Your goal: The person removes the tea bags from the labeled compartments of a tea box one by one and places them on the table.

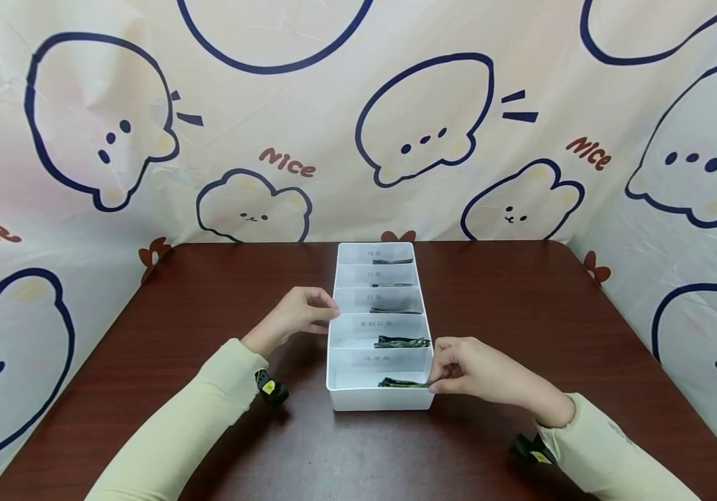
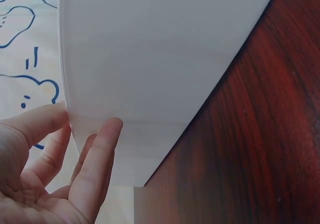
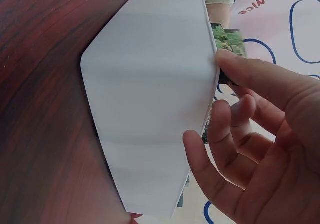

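Observation:
A long white storage box (image 1: 380, 399) with dividers lies lengthwise on the table, its compartments marked with faint printed labels. In each compartment a dark or green flat packet shows at the right; a green packet (image 1: 401, 383) is in the nearest one. My left hand (image 1: 298, 313) pinches the box's left rim near the middle, with other fingers close to the outer wall in the left wrist view. At the near right corner my right hand (image 1: 474, 369) grips the rim, thumb on the edge, fingertips beside the green packet. The packets' undersides are hidden.
The dark brown wooden table (image 1: 509, 299) extends on both sides of the box. Behind and beside it hangs a pale curtain (image 1: 333, 118) with cartoon bears. Each sleeved wrist wears a black strap (image 1: 271, 388).

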`<state>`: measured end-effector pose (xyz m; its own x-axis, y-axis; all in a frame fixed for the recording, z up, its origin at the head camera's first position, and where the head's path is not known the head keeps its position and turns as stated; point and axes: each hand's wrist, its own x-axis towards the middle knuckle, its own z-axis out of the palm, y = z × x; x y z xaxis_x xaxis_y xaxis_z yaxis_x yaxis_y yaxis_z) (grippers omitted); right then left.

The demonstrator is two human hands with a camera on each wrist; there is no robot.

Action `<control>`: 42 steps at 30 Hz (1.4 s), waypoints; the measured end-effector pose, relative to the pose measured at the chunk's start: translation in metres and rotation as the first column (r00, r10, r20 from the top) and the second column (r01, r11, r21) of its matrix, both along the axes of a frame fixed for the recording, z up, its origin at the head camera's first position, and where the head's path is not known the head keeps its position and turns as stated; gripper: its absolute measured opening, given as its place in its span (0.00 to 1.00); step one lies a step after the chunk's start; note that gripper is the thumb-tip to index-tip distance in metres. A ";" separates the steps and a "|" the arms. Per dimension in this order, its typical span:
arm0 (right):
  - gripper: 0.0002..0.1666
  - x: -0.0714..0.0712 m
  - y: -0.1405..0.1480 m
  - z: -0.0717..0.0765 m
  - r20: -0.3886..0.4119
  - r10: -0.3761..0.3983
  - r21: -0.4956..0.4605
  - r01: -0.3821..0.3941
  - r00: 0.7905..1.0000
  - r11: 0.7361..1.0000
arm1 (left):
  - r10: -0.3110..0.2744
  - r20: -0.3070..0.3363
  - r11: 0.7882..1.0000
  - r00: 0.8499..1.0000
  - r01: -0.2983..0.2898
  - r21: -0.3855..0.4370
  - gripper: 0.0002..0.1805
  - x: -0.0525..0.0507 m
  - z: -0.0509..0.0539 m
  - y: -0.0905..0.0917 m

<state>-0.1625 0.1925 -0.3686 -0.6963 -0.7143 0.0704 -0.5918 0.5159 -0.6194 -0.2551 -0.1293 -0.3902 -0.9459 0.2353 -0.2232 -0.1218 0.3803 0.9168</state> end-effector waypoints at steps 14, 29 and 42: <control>0.16 -0.009 0.002 0.014 -0.011 0.002 -0.069 -0.003 1.000 0.998 | -0.003 -0.015 1.000 1.000 0.003 -0.007 0.07 0.000 0.002 0.001; 0.06 -0.047 0.010 0.077 0.082 -0.260 -0.546 0.262 0.962 0.796 | -0.003 -0.012 1.000 1.000 0.003 0.001 0.08 0.000 0.002 -0.001; 0.11 -0.170 0.043 0.060 0.427 -0.527 -0.578 0.670 0.735 0.467 | -0.009 0.008 1.000 1.000 0.009 -0.002 0.07 0.001 0.002 -0.001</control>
<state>-0.3320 0.2353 -0.3087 -0.9828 0.0835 0.1645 -0.1547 0.1125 -0.9815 -0.2540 -0.1303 -0.3883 -0.9418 0.2435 -0.2317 -0.1259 0.3834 0.9150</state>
